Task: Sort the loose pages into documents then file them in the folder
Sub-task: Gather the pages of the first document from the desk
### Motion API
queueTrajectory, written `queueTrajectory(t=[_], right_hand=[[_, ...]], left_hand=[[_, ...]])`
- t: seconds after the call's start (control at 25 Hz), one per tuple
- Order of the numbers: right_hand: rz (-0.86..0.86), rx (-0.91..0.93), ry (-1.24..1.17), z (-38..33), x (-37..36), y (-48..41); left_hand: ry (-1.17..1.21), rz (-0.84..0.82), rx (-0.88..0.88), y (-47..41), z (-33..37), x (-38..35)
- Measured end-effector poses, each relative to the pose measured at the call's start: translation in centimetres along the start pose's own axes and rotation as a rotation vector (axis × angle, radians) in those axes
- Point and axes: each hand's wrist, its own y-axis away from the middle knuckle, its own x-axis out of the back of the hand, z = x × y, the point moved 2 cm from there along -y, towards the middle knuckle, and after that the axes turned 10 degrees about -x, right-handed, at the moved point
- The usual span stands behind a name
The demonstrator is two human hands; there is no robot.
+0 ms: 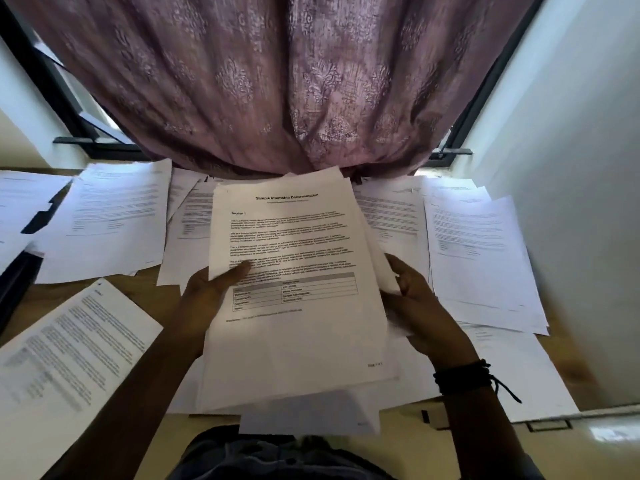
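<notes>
A loose stack of white printed pages (298,258) is held mid-scene over the wooden table (568,368). The left hand (204,296) pinches its left edge and the right hand (415,306) curls round its right edge. Sorting seems under way; next, its top sheet needs matching to a surrounding pile (478,251). The dark flat object (17,285) at left may be the folder, its contents hidden.

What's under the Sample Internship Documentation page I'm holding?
More white pages fan out beneath the white printed top sheet, edges showing right and bottom. Their text and the left hand's fingers are covered.
</notes>
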Motion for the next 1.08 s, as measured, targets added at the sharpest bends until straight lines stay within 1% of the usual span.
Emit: queueTrajectory(t=[0.04,0.12,0.16,0.28,0.4,0.44,0.52,0.6,0.68,0.8,0.96,1.08], right_hand=[[0.005,-0.045,0.022,0.3,-0.1,0.0],[0.084,-0.182,0.064,0.4,0.1,-0.1],[0.125,-0.183,0.118,0.3,0.2,-0.2],[0.182,0.080,0.313,-0.2,-0.4,-0.1],[0.309,0.239,0.444,0.9,-0.4,-0.6],[0.344,0.272,0.475,1.3,-0.4,-0.8],[0.382,0.276,0.459,2.7,0.1,-1.2],[0.348,0.256,0.413,4.3,0.4,-1.4],[0.345,0.225,0.404,6.0,0.7,-1.6],[0.357,0.214,0.437,6.7,1.2,-2.0],[0.329,0.203,0.483,5.5,2.1,-2.5],[0.303,0.196,0.455,5.0,3.0,-2.7]], left_hand=[[-0.013,-0.012,-0.012,-0.1,0.0,-0.2],[-0.015,-0.029,-0.088,-0.3,0.3,-0.9],[-0.025,-0.041,-0.149,-0.4,0.6,-1.3],[-0.106,-0.112,-0.325,-1.0,1.4,-2.6],[-0.202,-0.173,-0.436,-1.7,1.3,-3.8],[-0.190,-0.169,-0.432,-2.0,0.9,-4.0],[-0.121,-0.166,-0.367,-2.3,-0.4,-4.5],[-0.079,-0.149,-0.305,-2.5,-1.6,-4.6],[-0.074,-0.115,-0.281,-2.5,-2.4,-4.7],[-0.117,-0.115,-0.292,-2.5,-2.4,-5.1],[-0.142,-0.124,-0.306,-2.7,-2.2,-5.2],[-0.149,-0.135,-0.308,-2.7,-2.3,-5.2]])
